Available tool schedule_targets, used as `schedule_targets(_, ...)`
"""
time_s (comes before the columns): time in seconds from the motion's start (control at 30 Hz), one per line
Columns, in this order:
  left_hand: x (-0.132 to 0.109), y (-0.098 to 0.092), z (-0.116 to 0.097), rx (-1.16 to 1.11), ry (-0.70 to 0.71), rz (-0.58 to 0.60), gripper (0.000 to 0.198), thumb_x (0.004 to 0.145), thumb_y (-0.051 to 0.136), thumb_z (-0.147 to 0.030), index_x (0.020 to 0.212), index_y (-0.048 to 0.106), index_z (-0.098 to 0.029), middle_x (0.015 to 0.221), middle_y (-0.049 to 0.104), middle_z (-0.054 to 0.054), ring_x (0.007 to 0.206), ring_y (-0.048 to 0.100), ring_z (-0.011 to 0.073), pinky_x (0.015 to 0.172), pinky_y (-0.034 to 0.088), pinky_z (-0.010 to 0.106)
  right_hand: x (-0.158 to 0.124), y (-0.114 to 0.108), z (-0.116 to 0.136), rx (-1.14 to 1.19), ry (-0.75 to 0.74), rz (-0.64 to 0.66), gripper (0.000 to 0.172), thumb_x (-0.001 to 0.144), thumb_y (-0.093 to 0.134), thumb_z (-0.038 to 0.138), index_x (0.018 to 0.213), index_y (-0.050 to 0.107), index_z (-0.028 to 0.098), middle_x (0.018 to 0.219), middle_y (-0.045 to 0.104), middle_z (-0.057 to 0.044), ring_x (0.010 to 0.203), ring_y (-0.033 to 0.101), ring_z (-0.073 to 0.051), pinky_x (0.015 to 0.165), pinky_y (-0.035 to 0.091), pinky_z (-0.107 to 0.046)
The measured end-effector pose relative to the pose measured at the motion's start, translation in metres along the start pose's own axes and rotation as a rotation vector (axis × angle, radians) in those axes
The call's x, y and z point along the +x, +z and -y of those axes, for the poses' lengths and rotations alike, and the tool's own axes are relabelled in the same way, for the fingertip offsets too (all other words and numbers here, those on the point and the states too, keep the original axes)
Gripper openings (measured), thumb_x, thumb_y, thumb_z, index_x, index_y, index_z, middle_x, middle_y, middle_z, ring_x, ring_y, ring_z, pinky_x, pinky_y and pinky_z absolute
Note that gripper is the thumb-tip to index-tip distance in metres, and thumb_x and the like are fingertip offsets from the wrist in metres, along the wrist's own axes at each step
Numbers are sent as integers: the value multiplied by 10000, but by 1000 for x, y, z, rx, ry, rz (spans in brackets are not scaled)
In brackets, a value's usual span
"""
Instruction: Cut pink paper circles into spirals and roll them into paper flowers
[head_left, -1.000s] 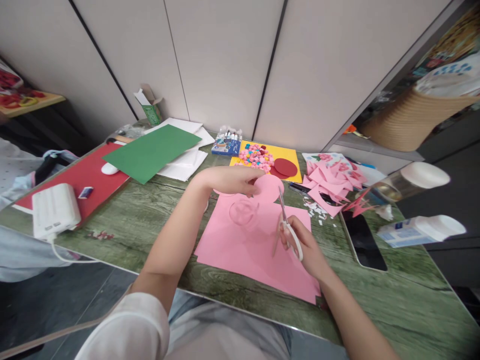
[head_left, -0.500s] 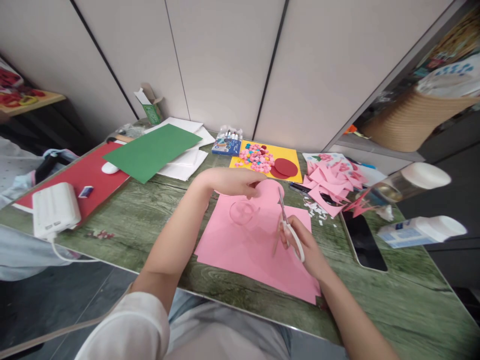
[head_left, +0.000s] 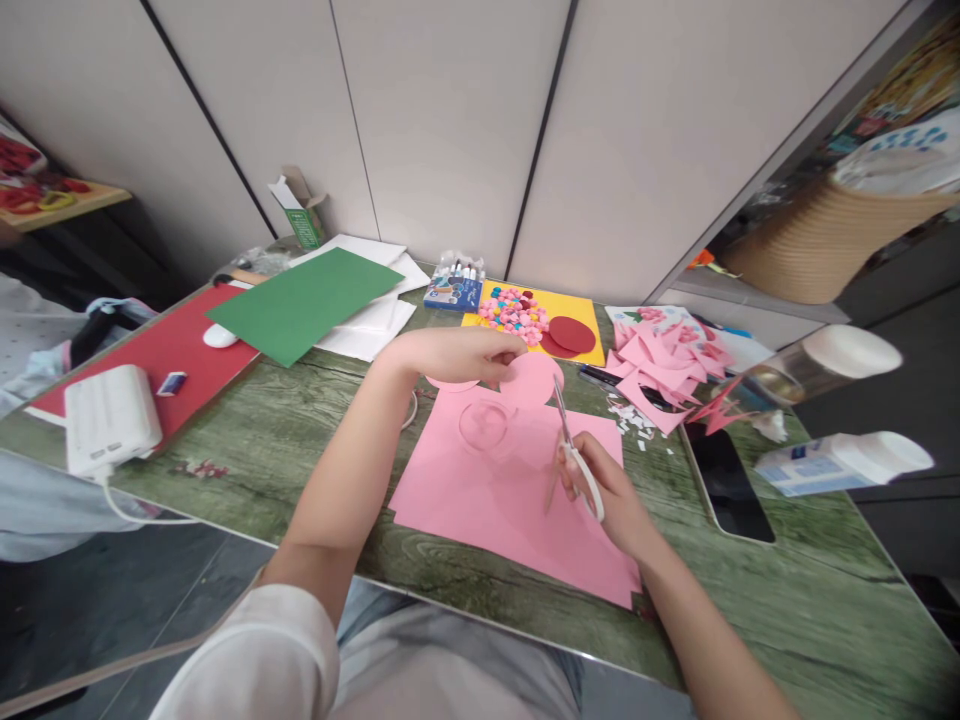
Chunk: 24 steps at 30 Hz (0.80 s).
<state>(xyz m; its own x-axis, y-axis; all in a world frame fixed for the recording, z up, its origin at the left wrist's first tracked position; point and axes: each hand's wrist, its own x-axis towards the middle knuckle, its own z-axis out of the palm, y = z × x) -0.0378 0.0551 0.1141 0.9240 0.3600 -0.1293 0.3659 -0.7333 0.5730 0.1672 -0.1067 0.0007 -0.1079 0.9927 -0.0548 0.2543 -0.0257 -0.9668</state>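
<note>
Between the fingers of my left hand (head_left: 472, 354) is a pink paper circle (head_left: 532, 382), held by its upper left edge above the sheets. My right hand (head_left: 604, 482) grips white-handled scissors (head_left: 581, 475), whose blades point up at the circle's right edge. Beneath both hands lie stacked pink paper sheets (head_left: 495, 510). A clear round disc or lid (head_left: 482, 426) rests on them. Another rounded pink piece (head_left: 451, 384) shows partly under my left hand.
Behind are small pompoms (head_left: 517, 316) and red circles (head_left: 574, 336) on yellow paper. Pink scraps (head_left: 660, 365), a phone (head_left: 727, 485) and a white bottle (head_left: 844, 462) stand or lie on the right. Green paper (head_left: 307, 300) and a white power bank (head_left: 112, 420) lie left.
My left hand has shifted slightly left and up with the pink circle, turning it. The scissors have moved slightly left with my right hand.
</note>
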Motion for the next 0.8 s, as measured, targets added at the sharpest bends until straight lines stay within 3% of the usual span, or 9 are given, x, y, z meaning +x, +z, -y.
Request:
schedule_targets(0.2,8,7,-4,5,-2,-51,251,762,446,-320,943,490,-152,885,515,42,732,430,129,605,303,248,0,-1,-1,-17,-40,-78,201,879,437,397,778,408,225,643,442,38,568,424,-117,571,361,-263)
schedule_targets(0.4,8,9,-7,1,2,58,388,755,421,-256,1130,464,-169,1023,558,55,846,472,155,699,350,260,-1,-2,2,-47,-54,-71,200,884,425,390,779,396,222,647,444,33,590,422,-126,592,352,-272)
schedule_targets(0.57,6,8,-7,-16,52,81,510,734,424,-216,1243,414,-229,1216,511,43,958,469,165,759,359,257,-1,-1,4,-55,-54,-45,191,895,409,386,798,400,222,658,440,34,608,422,-127,613,342,-279)
schedule_targets(0.8,5,5,-4,23,22,44,403,757,412,-228,1152,470,-174,959,565,40,796,468,131,648,333,229,-2,-2,3,-36,-43,-31,182,902,401,380,810,413,223,644,428,43,586,408,-118,608,341,-276)
